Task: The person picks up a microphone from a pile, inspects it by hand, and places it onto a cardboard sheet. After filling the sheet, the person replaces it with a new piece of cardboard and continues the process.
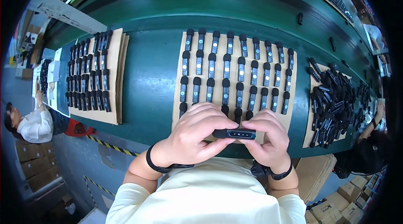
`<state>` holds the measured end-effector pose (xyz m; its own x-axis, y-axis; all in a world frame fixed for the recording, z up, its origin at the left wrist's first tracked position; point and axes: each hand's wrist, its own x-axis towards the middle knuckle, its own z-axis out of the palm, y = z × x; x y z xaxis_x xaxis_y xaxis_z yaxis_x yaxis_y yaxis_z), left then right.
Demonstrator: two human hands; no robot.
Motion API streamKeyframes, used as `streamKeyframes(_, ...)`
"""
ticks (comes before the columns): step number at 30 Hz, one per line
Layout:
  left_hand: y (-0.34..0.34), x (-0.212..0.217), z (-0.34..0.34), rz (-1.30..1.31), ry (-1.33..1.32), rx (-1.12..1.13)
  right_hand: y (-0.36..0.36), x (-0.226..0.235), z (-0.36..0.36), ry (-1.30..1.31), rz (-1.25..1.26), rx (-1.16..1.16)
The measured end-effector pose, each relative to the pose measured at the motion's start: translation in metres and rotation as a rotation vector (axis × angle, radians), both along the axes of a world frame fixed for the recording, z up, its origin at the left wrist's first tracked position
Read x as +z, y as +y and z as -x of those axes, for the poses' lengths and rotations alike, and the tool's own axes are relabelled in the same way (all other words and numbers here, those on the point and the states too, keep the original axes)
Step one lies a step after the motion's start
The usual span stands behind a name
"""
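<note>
Pale shirt cloth (214,196) is seen nearest, and just beyond it a foam-tipped black microphone (240,134) is pinched at its ends by the left hand (191,130) and right hand (270,135), its long axis left-to-right, crosswise to the microphone rows (227,65) on the cardboard sheet (218,91) ahead.

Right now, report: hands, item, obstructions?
Left hand and right hand: both gripping. Black foam-tipped device: held sideways between them. Hands partly hide nearest row of devices on cardboard.
</note>
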<state>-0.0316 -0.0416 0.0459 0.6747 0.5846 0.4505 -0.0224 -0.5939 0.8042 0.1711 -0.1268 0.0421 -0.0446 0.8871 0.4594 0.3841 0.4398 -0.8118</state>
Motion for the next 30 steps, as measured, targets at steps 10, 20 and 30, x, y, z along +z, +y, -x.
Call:
streamKeyframes(10,0.002,0.0,0.0,-0.073,-0.012,-0.014,0.0,-0.001,-0.002,0.085,0.064,0.047)
streamKeyframes(20,0.0,-0.002,-0.002,-0.059,-0.009,0.037,-0.002,-0.01,0.0,0.12,0.025,0.003)
streamKeyframes(30,-0.005,-0.007,-0.01,-0.043,0.144,-0.022,-0.012,0.004,-0.003,-0.097,0.005,-0.009)
